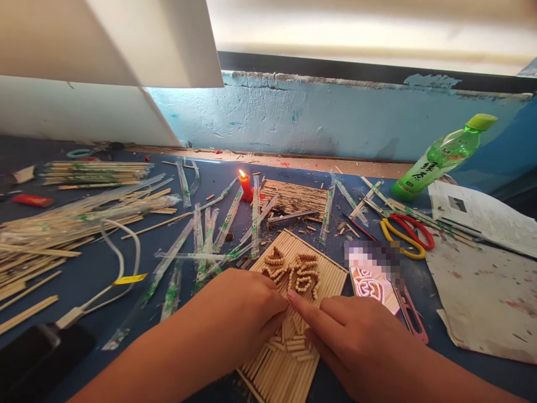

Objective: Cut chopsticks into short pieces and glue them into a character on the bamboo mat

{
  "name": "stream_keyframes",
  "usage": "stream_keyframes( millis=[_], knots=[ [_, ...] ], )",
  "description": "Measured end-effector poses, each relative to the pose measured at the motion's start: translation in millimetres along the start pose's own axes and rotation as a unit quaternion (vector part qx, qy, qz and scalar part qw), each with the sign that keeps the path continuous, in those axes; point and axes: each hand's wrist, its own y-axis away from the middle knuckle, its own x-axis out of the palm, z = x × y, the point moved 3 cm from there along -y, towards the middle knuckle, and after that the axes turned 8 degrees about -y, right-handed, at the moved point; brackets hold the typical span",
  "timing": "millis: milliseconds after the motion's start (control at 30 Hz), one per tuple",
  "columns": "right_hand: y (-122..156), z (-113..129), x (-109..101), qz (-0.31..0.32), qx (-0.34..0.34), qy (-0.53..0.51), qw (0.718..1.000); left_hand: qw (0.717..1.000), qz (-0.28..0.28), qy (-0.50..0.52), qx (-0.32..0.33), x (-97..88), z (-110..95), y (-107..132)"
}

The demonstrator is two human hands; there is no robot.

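Note:
A flat mat of bamboo sticks (331, 277) lies in front of me, with short stick pieces (300, 271) set on it in curved shapes. More cut pieces (291, 341) lie loose on its near part. My left hand (241, 313) rests on the mat with its fingers curled down onto the pieces. My right hand (348, 330) lies beside it, index finger stretched out and touching the pieces, other fingers folded.
A lit red candle (245, 184) stands behind the mat, beside a second stick mat (296, 196). Red and yellow scissors (405, 232), a phone (375, 280), a green bottle (442, 157) and papers lie right. Chopsticks and empty wrappers (75, 218) cover the left.

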Motion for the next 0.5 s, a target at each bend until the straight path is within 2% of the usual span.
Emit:
stream_keyframes(
  millis=[67,267,367,500],
  knots=[
    [0.7,-0.3,0.6,-0.003,0.001,0.007,1.0,1.0,0.029,-0.006,0.002,-0.2,-2.0,-0.4],
    [0.1,1.8,-5.9,-0.003,-0.001,-0.018,1.0,0.998,0.051,-0.03,-0.018,-2.1,-1.3,-0.8],
    [-1.2,2.3,-8.5,0.005,0.014,-0.036,0.999,0.996,0.048,-0.059,-0.037,-1.4,1.5,-0.6],
    [-3.3,3.1,-3.8,0.041,0.011,-0.021,0.999,0.997,0.048,-0.06,-0.032,-1.9,1.3,-3.4]
  ],
)
